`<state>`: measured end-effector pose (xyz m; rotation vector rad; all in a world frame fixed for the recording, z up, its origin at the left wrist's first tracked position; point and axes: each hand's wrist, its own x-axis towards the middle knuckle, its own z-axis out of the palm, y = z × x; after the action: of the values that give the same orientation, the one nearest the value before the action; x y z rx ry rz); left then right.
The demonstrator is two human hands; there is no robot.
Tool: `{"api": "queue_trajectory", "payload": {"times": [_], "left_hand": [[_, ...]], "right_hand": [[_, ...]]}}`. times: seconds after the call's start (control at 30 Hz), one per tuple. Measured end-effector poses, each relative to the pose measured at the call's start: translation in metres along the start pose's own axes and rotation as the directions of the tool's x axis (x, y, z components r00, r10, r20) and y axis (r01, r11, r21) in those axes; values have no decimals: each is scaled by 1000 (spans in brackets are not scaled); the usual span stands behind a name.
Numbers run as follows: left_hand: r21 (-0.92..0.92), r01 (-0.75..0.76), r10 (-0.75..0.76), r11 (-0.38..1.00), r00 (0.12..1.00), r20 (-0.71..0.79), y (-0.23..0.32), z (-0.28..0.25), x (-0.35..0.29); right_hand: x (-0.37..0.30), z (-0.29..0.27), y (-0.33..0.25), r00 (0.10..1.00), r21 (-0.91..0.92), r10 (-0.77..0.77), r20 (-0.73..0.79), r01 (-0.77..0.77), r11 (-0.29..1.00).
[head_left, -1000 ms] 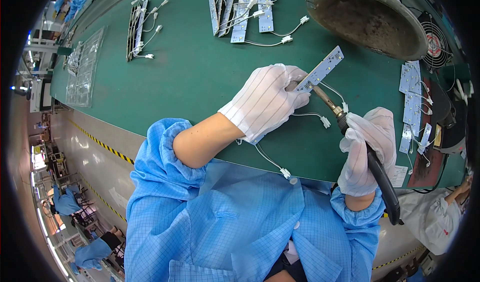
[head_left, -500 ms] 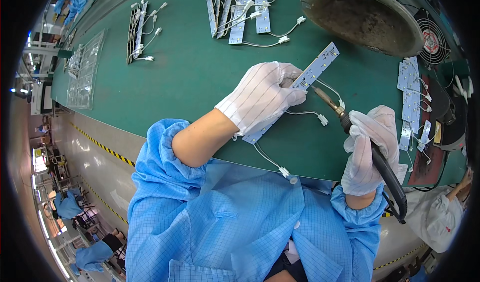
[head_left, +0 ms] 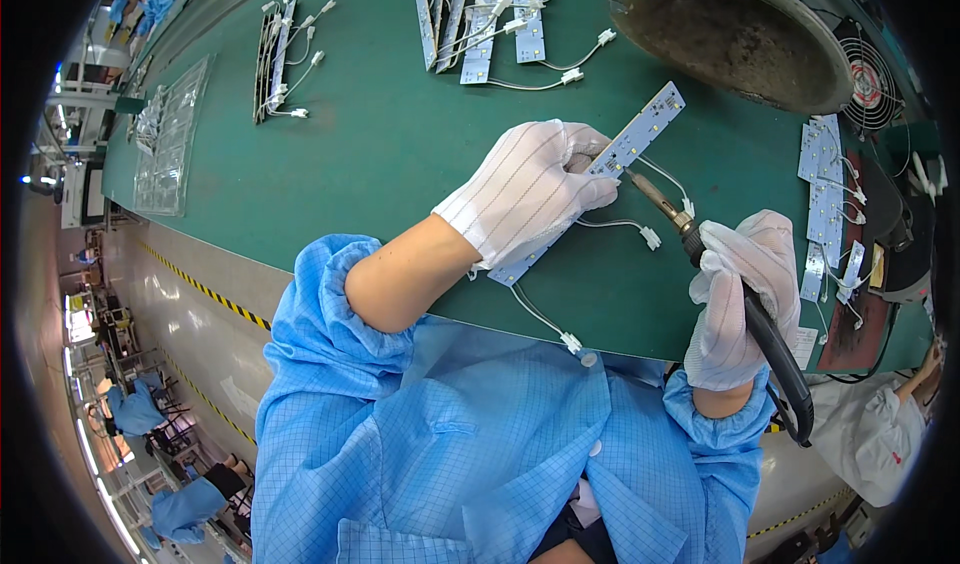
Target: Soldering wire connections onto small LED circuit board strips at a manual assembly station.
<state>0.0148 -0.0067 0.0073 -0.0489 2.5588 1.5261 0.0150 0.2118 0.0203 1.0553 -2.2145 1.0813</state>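
While the gloved left hand (head_left: 535, 189) pinches an LED circuit-board strip (head_left: 642, 136) between thumb and fingers, apparently to steady it, both ends jut past the grip. The gloved right hand (head_left: 745, 299) wraps round a soldering iron (head_left: 775, 349), well behind its metal barrel, probably to avoid heat. Its tip sits just beside the pinch (contact, I cannot tell). Beyond the grip, a metal hood (head_left: 735, 39) faces the hands, presumably for fumes.
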Motion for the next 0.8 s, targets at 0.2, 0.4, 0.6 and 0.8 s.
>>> {"api": "queue_trajectory", "payload": {"times": [0.2, 0.4, 0.6, 0.8], "left_hand": [[20, -24, 24, 1000, 1000, -9, -1, 0, -1], [29, 1, -2, 1000, 1000, 25, 1, -3, 0], [522, -148, -1, 840, 962, 274, 25, -33, -8], [695, -58, 181, 717, 978, -105, 23, -6, 2]], "right_hand": [[-2, 3, 1, 993, 116, 112, -25, -109, 987], [2, -1, 0, 995, 81, 84, 47, -88, 993], [3, -8, 10, 984, 265, 173, -54, -153, 952], [-1, -10, 11, 993, 121, 101, -63, -93, 988]]}}
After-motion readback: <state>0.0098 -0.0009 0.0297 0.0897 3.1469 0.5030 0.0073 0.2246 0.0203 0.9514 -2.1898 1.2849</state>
